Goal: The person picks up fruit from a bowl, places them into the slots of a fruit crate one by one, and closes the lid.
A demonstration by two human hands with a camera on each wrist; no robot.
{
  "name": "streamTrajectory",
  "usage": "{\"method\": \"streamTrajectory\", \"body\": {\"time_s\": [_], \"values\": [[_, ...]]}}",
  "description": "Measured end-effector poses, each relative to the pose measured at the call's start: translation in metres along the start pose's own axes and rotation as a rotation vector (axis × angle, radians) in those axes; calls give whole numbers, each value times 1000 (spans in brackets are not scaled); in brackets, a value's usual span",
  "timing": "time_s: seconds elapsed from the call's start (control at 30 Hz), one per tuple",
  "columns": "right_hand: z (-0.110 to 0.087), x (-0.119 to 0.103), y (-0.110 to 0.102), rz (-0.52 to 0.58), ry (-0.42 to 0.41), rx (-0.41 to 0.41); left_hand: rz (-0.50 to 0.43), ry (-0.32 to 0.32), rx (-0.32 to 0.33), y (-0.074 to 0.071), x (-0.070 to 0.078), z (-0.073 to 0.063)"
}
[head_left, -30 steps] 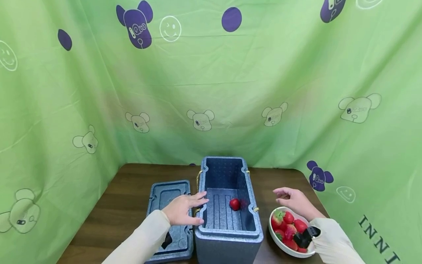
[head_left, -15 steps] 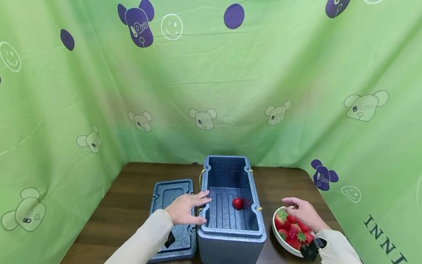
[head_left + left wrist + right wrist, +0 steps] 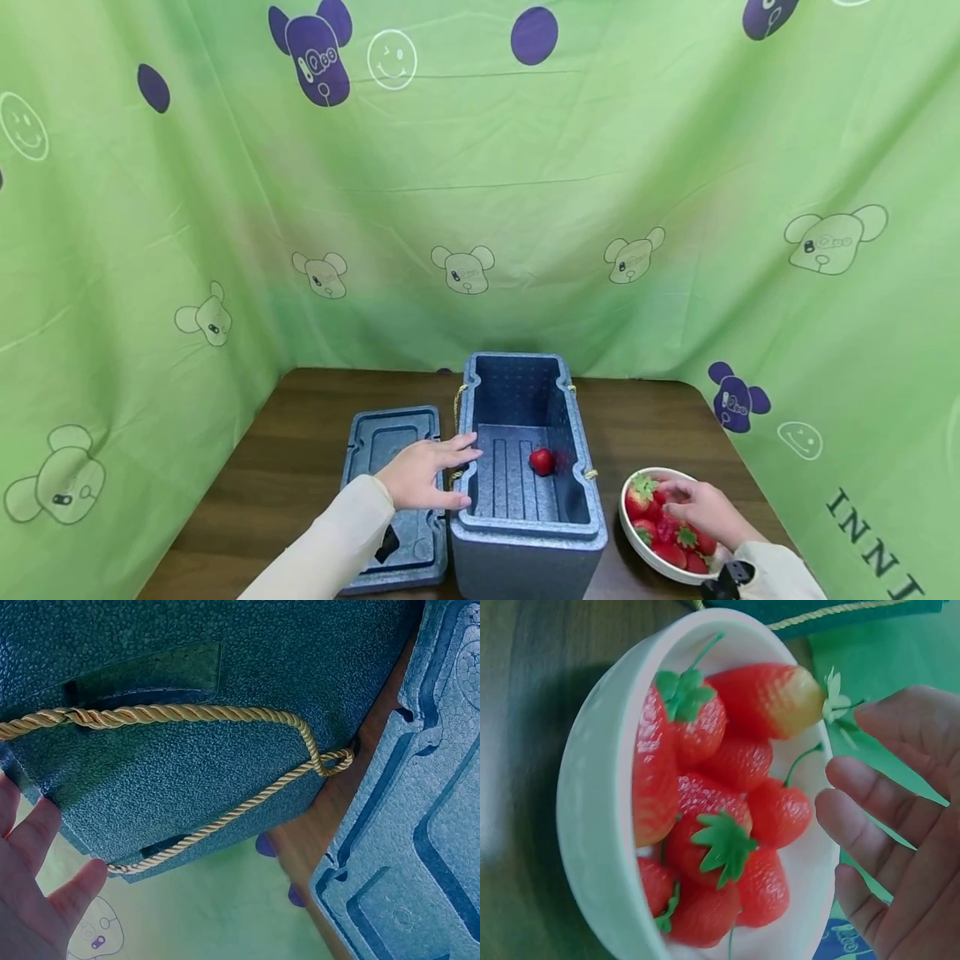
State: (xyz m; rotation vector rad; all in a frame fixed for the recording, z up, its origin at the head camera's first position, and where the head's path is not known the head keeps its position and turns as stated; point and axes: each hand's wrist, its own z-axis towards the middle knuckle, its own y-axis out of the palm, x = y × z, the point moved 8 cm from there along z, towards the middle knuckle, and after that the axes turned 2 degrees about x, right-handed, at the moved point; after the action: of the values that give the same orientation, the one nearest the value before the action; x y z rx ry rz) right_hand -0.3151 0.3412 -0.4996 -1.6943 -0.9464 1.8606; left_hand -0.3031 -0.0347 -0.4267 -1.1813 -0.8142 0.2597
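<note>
A blue-grey foam cooler box [image 3: 525, 550] stands uncovered on the table, one red strawberry [image 3: 542, 462] on its ribbed floor. My left hand [image 3: 423, 477] rests with spread fingers at the box's left rim; in the left wrist view its fingertips lie along the edge. To the right, a white bowl [image 3: 592, 810] holds several strawberries [image 3: 780, 814] with green leaves. My right hand [image 3: 708, 510] hovers over the bowl's far right side, fingers loosely bent. The right wrist view has its fingertips beside the rim and a pale-tipped strawberry [image 3: 769, 697], with nothing gripped.
The box's lid [image 3: 416, 533] lies flat on the brown wooden table [image 3: 247, 492], left of the box. A gold rope [image 3: 247, 712] runs along the box's side. Behind the table hangs a green printed cloth [image 3: 480, 167].
My right hand has moved down and toward the bowl, from beyond its far edge to over the strawberries. The left hand has stayed at the box rim. The head view has shifted slightly.
</note>
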Motion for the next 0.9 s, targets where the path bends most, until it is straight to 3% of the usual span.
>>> {"method": "streamTrajectory", "body": {"time_s": [0.37, 0.63, 0.9], "values": [[-9, 19, 19, 93, -35, -5, -19, -40, -28, 3, 0, -3], [-19, 30, 26, -45, 16, 73, -30, -21, -39, 8, 1, -4], [-18, 35, 29, -103, 65, 50, -24, -18, -30, 7, 0, -3]]}}
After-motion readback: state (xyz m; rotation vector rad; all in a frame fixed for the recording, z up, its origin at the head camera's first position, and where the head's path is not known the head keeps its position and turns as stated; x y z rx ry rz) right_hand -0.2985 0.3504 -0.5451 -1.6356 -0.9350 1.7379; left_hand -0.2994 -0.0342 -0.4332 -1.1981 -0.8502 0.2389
